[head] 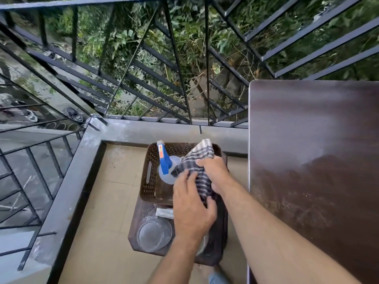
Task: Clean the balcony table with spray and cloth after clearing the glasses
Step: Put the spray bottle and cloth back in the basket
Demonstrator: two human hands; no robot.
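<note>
- The right hand (213,173) grips a checked cloth (200,160), its fingers curled round the bunched middle of the fabric.
- The left hand (192,203) pinches the lower part of the same cloth, the thumb on one side and the fingers laid across the other.
- The cloth is white with dark grey stripes; its upper corner stands up above the right hand, over the far rim of a brown perforated basket (148,171).
- In that basket lies a spray bottle (167,167) with a blue trigger head, a white nozzle and a pale translucent body; the cloth overlaps its right side.
- The perforated basket sits on the far end of a larger dark brown crate (135,228) that stands on the beige balcony floor (98,201).
- In the near end of the crate a clear glass (153,234) stands with its mouth upward, just left of the left wrist.
- The balcony table (313,150) is to the right of the crate, its dark brown top glossy and streaked with pale sheen; the right forearm reaches past its left edge.
- A black metal railing (178,64) runs along the grey ledge (131,130) beyond the basket, with green foliage behind it.
</note>
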